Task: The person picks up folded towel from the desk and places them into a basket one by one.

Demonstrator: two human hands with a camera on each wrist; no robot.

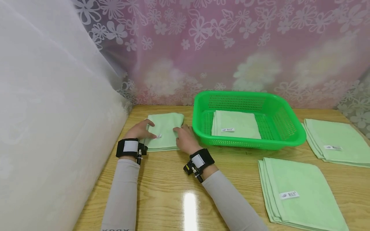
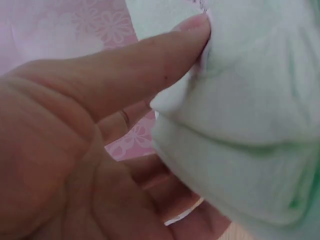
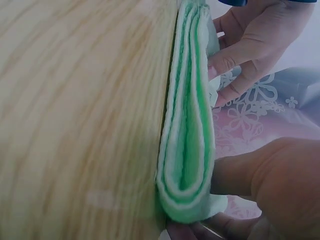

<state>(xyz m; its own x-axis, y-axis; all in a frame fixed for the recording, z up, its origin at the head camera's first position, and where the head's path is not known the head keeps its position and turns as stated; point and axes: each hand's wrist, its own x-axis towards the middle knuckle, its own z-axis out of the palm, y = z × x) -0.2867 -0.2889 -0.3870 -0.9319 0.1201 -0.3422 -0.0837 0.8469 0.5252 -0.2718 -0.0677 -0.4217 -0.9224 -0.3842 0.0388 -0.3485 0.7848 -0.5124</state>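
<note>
A folded light-green towel (image 1: 166,128) with a small white label lies on the table at the left, between both hands. My left hand (image 1: 140,130) holds its left side, thumb on the top layer beside the label and other fingers at the edge. In the left wrist view, the thumb (image 2: 165,60) presses the towel (image 2: 250,125) while the lower fingers pass behind its layers. My right hand (image 1: 186,138) grips the right, rounded fold. Stacked layers of the towel (image 3: 187,125) show from the side in the right wrist view, with the right thumb (image 3: 232,175) against the top.
Right of the hands stands a green plastic basket (image 1: 248,142) with a folded towel (image 1: 235,123) inside. Two more folded towels, one at the far right (image 1: 341,138) and one nearer (image 1: 303,195), lie on the wooden table (image 1: 162,192). White curtain (image 1: 57,112) hangs along the left.
</note>
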